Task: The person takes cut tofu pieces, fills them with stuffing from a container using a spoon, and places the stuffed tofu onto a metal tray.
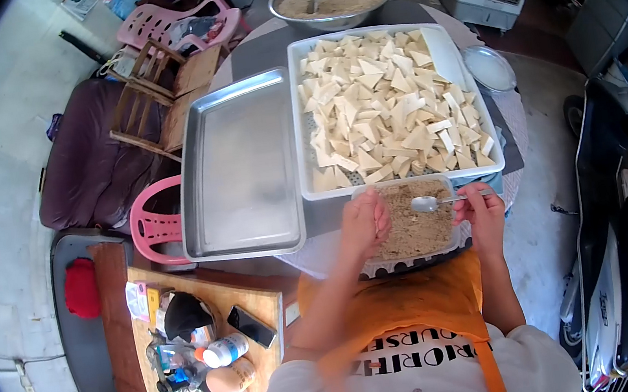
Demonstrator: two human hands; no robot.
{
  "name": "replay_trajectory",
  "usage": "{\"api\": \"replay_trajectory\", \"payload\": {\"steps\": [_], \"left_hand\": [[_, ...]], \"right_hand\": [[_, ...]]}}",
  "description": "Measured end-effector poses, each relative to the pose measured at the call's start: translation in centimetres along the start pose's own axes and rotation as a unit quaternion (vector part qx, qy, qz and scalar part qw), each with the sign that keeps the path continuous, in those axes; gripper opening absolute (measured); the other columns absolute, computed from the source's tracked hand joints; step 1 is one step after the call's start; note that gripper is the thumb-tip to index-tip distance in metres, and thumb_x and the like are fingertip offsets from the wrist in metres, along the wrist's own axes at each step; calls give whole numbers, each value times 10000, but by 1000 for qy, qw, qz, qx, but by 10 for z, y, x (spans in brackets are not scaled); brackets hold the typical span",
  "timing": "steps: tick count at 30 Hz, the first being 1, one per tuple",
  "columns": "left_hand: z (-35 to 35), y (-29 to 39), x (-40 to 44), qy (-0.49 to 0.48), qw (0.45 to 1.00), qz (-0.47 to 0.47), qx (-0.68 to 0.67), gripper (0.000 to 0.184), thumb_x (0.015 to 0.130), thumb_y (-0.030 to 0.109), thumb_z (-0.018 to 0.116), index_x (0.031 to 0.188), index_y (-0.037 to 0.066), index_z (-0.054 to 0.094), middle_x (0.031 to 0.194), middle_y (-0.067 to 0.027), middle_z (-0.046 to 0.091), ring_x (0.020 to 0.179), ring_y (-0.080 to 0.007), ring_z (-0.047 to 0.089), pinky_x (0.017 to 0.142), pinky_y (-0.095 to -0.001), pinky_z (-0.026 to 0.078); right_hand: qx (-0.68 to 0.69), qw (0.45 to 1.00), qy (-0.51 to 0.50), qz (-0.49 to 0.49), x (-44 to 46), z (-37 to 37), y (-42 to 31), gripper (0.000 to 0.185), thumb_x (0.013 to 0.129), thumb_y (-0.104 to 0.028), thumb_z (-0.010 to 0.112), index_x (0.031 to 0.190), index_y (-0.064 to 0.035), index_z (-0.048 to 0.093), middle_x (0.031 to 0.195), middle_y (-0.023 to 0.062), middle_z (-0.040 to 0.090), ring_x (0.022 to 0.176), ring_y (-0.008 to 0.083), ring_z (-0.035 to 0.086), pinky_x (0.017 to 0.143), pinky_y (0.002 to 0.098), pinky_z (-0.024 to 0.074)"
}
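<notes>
Both arms reach forward from where I see them, bare at the forearm; the left forearm (335,296) slants inward across the front of the body, its hand (366,222) curled into a loose fist, the palm hidden from me; the right forearm (499,291) runs straighter ahead, its right hand (480,210) bent inward, thumb and fingers pinched together; the two hands stand apart, roughly level.
</notes>
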State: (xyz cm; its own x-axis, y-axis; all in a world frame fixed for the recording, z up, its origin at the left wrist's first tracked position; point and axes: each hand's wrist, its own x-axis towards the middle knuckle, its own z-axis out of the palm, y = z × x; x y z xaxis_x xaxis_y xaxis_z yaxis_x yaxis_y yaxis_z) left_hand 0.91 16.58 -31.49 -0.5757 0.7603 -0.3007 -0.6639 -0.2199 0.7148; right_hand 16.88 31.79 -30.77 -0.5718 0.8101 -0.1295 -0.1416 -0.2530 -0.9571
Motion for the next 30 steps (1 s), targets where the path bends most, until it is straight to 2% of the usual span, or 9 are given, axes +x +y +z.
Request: {"api": "replay_trajectory", "payload": {"steps": [4,6,8,12,16,19,20,23,30], "left_hand": [[6,8,-3,55,971,128,194,388,980,284,370,645,94,419,508,-13,403,391,-98,352,345,-228,260],[-19,16,-2,16,978,141,154,352,968,249,384,639,126,407,545,23,399,447,-77,368,367,-223,252],[-38,37,3,105,978,121,136,380,967,269,376,618,126,418,525,16,418,434,-72,376,371,-217,264],[-113,78,14,194,888,259,327,333,947,210,372,690,28,480,589,-58,496,482,-130,437,450,-265,362],[-204,77,25,141,538,444,702,55,844,30,526,839,-23,539,691,-44,542,583,-150,502,558,-279,443],[-180,76,-1,160,811,130,547,155,825,35,558,966,-23,586,807,-96,590,695,-173,557,643,-285,472],[-180,77,-4,170,827,64,532,226,770,88,580,976,35,656,879,-133,625,786,-211,607,707,-300,480],[-181,77,-12,143,768,178,598,175,769,72,587,916,22,668,858,-111,626,758,-206,605,690,-293,479],[-174,73,-27,109,828,105,540,229,881,117,499,1062,29,607,896,-143,655,738,-212,617,639,-293,478]], "right_hand": [[2,1000,-3,1,-1,3,1,187,924,-168,526,898,1,602,671,79,607,512,110,556,469,257,508],[2,1000,0,4,-2,4,1,184,924,-167,525,898,-1,601,672,79,607,511,110,555,468,259,509],[-1,1000,1,8,-4,3,-1,181,925,-165,524,897,-3,600,673,78,606,507,109,551,468,260,511],[2,1000,9,-3,-5,-7,4,178,924,-165,524,893,-6,597,679,75,605,505,105,542,466,257,508],[4,1000,2,5,-3,-6,7,181,924,-174,529,892,-9,597,685,73,605,509,103,540,461,245,495],[6,1000,2,10,-4,-1,9,183,925,-177,530,890,-10,595,682,76,604,507,104,540,459,241,488],[5,1000,2,10,-4,2,8,183,925,-178,529,890,-10,595,680,77,604,505,104,539,458,240,486],[-3,1000,-5,15,-3,7,9,185,926,-176,527,888,-7,592,669,80,602,504,106,540,457,241,484],[-16,1000,-20,6,-2,10,6,181,931,-179,508,892,-22,589,672,59,594,502,95,517,442,248,484]]}}
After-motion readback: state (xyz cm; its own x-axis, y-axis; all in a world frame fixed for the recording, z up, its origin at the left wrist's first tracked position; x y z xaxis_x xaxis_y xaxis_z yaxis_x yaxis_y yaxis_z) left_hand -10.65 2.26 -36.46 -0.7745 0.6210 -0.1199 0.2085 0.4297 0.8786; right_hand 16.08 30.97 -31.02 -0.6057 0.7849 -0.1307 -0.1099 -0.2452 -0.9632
